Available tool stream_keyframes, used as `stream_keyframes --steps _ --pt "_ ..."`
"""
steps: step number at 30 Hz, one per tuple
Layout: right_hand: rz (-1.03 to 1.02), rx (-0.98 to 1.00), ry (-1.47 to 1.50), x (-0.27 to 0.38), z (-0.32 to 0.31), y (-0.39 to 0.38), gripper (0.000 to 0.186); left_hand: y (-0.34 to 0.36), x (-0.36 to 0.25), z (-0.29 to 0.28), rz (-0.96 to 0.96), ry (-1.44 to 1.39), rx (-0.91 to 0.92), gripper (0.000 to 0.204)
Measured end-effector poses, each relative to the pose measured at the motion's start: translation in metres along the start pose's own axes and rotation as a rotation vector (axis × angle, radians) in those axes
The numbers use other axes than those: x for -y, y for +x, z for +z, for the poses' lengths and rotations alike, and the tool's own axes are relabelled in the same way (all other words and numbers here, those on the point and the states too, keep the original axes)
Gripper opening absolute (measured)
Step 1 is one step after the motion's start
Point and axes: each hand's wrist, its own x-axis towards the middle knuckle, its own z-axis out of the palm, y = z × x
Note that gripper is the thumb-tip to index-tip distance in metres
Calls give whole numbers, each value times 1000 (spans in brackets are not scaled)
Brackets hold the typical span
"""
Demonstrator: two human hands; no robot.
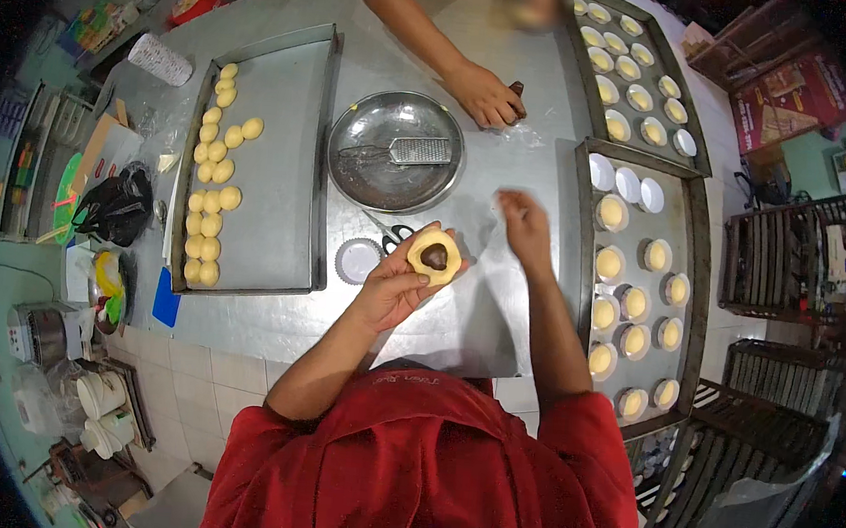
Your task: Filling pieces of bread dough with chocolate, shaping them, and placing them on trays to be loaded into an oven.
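My left hand (389, 289) holds a flattened round of pale yellow dough (432, 237), thumb on its lower edge. A lump of dark brown filling (434, 256) sits in the middle of the round. My right hand (523, 230) is raised over the table to the right, apart from the dough and close to a clear plastic sheet (495, 279); blur smears its fingers. Beside my left hand lie an empty fluted paper cup (358, 259) and black-handled scissors (396, 235), partly covered by that hand. Beyond them, a round metal pan (360, 183) holds a grater (421, 151) and a whisk.
A deep tray (283, 156) at left carries several dough balls along its left side. Two trays at right (661, 364) (691, 145) hold dough pieces in paper cups, some cups empty. Across the table, a co-worker's hand (486, 97) grips a dark brown lump. A blue scraper (167, 297) lies near the left edge.
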Motion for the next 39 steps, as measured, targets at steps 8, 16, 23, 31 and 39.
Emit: stream_keyframes --steps 8,16,23,31,39 --pt "418 407 735 40 1 -108 32 -5 -1 0 -214 183 73 72" --pt "554 359 897 45 -2 -127 31 -1 9 -1 -368 349 98 64" --pt "660 408 1348 36 -7 -123 24 4 -1 -5 -412 491 80 51" --pt "802 209 1305 1 -19 -88 12 18 -1 -38 -413 351 71 43" --pt "190 -3 213 4 6 -75 32 29 23 -56 -412 282 -136 51"
